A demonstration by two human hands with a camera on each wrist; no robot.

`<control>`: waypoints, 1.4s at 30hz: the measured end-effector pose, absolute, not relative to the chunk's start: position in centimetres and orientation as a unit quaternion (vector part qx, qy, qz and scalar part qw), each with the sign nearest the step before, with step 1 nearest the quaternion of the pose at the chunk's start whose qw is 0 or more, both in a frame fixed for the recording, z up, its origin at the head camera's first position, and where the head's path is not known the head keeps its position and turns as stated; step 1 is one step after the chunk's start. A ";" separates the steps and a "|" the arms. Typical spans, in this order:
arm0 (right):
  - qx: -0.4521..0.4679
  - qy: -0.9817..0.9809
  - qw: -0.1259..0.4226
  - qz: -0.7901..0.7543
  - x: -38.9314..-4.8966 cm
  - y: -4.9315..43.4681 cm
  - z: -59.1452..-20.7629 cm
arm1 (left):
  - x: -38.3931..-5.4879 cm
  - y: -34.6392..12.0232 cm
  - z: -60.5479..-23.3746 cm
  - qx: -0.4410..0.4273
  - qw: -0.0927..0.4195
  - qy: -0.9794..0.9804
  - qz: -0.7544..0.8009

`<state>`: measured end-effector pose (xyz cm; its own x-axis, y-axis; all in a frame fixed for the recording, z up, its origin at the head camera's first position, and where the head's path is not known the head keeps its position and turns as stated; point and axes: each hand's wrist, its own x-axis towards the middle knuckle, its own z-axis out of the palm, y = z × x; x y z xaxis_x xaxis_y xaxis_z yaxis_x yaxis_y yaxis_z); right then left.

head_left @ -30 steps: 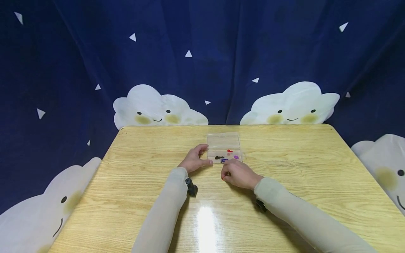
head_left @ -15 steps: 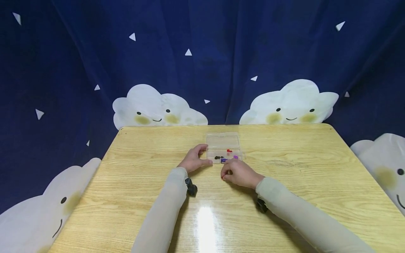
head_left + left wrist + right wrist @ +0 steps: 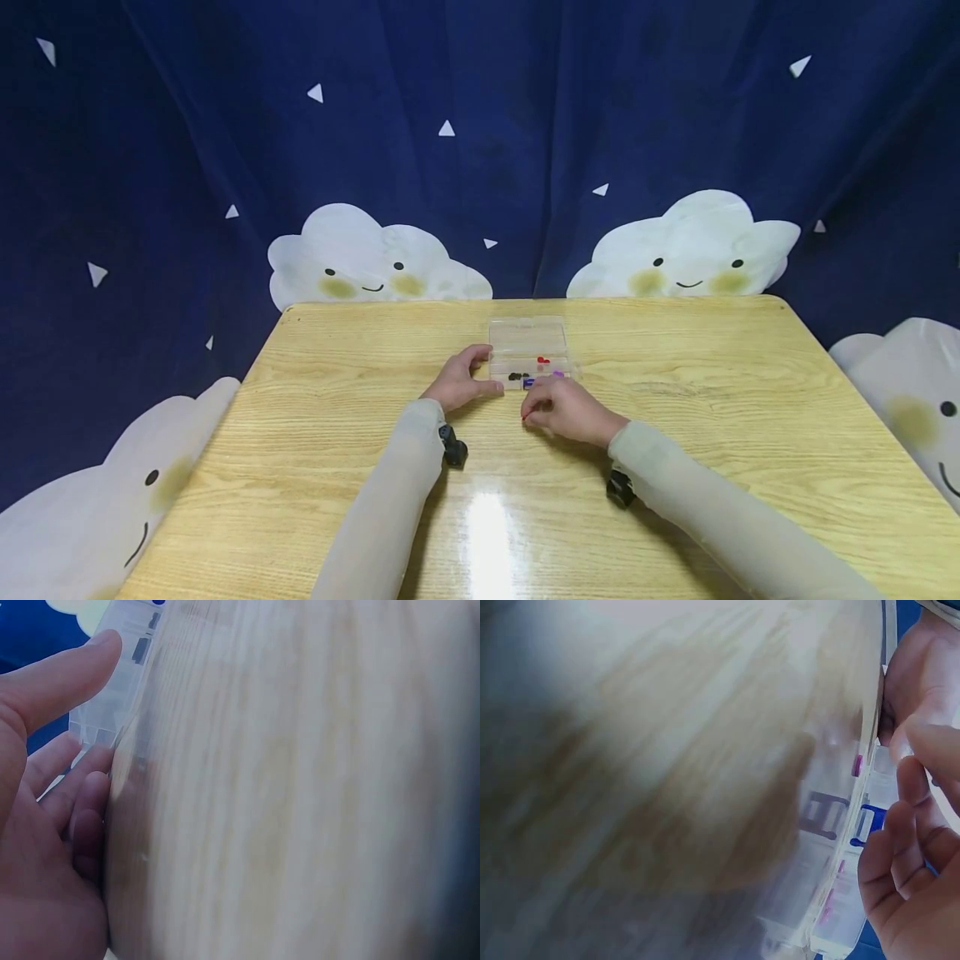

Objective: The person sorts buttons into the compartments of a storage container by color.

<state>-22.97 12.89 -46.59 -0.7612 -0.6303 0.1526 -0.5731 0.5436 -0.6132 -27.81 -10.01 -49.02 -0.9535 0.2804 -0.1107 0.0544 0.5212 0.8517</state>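
Note:
A clear plastic compartment box (image 3: 527,333) lies with its lid folded back near the far side of the table. My left hand (image 3: 456,381) holds its left end, thumb at the front corner and fingers along the side. Just in front of the box, my right hand (image 3: 568,410) pinches a tiny red piece (image 3: 523,418), mostly hidden by the fingertips. Inside the compartments are dark pieces (image 3: 517,377), a blue piece (image 3: 528,383), purple pieces (image 3: 558,374) and red pieces (image 3: 542,360). In the right wrist view the blue piece (image 3: 868,825) shows through the box's front.
The wooden table (image 3: 352,350) stretches around the box, with a bright light reflection near its front. Behind it hangs a dark blue curtain (image 3: 517,150) printed with white clouds. Black cameras sit on both wrists.
My right hand has shifted slightly left and away from me with the red piece. My left hand stays at the box's left end, and the box has not visibly moved.

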 end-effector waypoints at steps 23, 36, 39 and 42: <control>-0.302 0.880 0.002 -0.365 -24.7 14.5 -44.4 | -27.8 -10.0 -48.4 0.091 0.125 0.860 0.487; -0.283 0.880 -0.028 -0.380 -25.7 15.1 -44.0 | -27.6 -10.0 -48.5 0.078 0.127 0.856 0.495; -0.279 0.881 -0.024 -0.381 -25.8 15.3 -44.0 | -27.5 -10.0 -48.7 0.078 0.131 0.854 0.498; -0.270 0.885 -0.026 -0.378 -25.9 15.4 -43.9 | -27.5 -9.9 -48.8 0.081 0.128 0.855 0.496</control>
